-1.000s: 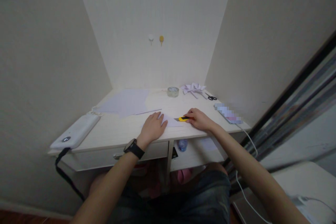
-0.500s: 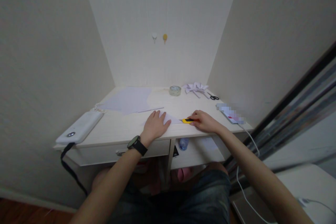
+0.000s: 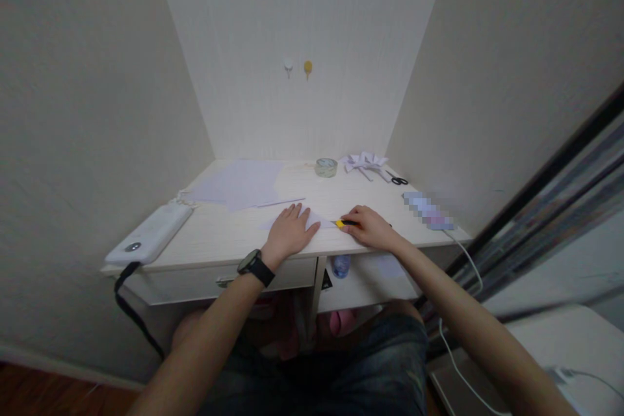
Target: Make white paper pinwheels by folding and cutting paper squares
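Right hand [image 3: 368, 229] slid the yellow cutter [image 3: 341, 223] slightly left toward the paper [image 3: 319, 219], fingers closed around it. Left hand [image 3: 288, 231] lies flat, fingers spread, pinning paper at worktop [image 3: 219, 240] front edge.

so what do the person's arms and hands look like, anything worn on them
Both forearms are bare, with no sleeves in view. The left hand has a black watch with a dark round face at the wrist. The right hand is bare: no glove, band or ring shows.
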A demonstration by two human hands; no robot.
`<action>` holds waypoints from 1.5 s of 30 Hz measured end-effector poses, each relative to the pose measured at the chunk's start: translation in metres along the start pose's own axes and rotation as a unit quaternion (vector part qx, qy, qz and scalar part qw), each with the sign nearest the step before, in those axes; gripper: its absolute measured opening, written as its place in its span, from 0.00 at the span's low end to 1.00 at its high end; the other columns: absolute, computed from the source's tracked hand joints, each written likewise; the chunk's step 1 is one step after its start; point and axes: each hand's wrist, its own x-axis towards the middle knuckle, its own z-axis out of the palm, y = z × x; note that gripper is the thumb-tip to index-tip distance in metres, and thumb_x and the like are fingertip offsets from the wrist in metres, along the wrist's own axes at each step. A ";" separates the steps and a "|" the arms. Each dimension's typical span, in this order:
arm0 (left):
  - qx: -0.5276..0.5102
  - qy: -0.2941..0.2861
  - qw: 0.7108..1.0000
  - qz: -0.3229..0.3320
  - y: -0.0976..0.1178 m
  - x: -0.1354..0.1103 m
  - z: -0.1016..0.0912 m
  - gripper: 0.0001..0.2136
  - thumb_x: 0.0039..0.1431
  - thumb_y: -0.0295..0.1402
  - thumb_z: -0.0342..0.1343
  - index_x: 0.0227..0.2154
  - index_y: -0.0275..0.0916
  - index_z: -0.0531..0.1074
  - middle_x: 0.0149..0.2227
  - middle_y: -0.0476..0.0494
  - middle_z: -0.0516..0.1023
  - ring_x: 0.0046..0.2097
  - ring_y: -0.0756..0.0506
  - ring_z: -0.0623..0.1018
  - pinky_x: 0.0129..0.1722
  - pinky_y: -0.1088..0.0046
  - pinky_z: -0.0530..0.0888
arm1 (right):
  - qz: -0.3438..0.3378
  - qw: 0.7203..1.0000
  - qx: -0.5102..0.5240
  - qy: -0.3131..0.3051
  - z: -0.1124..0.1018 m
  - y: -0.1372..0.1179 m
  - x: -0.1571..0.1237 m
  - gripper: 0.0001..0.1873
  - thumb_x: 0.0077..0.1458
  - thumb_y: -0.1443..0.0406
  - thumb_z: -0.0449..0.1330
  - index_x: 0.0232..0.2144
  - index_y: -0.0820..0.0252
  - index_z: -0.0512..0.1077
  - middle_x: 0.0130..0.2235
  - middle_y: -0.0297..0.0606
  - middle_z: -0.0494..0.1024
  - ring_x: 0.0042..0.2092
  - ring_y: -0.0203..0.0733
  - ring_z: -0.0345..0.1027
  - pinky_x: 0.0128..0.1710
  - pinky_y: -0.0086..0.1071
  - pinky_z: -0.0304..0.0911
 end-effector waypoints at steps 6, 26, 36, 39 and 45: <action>-0.001 -0.020 1.000 -0.003 -0.001 0.000 0.001 0.30 0.67 0.50 0.37 0.64 0.36 0.61 0.66 0.31 0.59 0.66 0.32 0.59 0.64 0.55 0.55 | 0.011 1.000 -0.015 0.025 0.010 -0.003 0.000 0.15 0.61 0.62 0.57 0.48 0.57 0.77 0.43 0.43 0.76 0.45 0.46 0.66 0.48 0.37 0.60; 0.004 -0.081 0.997 0.003 -0.011 0.003 -0.007 0.26 0.69 0.48 0.32 0.66 0.52 0.55 0.69 0.43 0.55 0.68 0.34 0.54 0.65 0.51 0.52 | -0.034 0.996 0.012 0.079 0.021 0.007 -0.002 0.14 0.60 0.65 0.58 0.46 0.58 0.79 0.41 0.45 0.76 0.44 0.47 0.67 0.46 0.40 0.62; 0.009 -0.114 0.993 0.003 -0.011 0.005 -0.007 0.26 0.70 0.44 0.30 0.68 0.47 0.50 0.70 0.39 0.49 0.70 0.34 0.50 0.65 0.48 0.49 | -0.073 0.995 0.017 0.064 0.015 0.011 0.001 0.13 0.60 0.66 0.58 0.45 0.58 0.79 0.41 0.44 0.77 0.43 0.47 0.68 0.45 0.40 0.63; 0.010 -0.116 0.993 0.008 -0.011 0.005 -0.007 0.26 0.70 0.43 0.30 0.68 0.46 0.50 0.70 0.38 0.49 0.70 0.34 0.50 0.65 0.48 0.49 | -0.083 0.995 0.012 0.060 0.015 0.014 0.003 0.13 0.60 0.65 0.58 0.45 0.59 0.79 0.42 0.44 0.77 0.43 0.47 0.67 0.46 0.40 0.63; 0.010 -0.115 0.993 0.007 -0.011 0.005 -0.007 0.27 0.70 0.43 0.30 0.68 0.46 0.50 0.70 0.36 0.50 0.70 0.34 0.50 0.65 0.49 0.49 | -0.103 0.993 0.020 0.056 0.014 0.021 0.008 0.13 0.60 0.65 0.58 0.45 0.58 0.79 0.44 0.44 0.78 0.45 0.47 0.68 0.48 0.40 0.63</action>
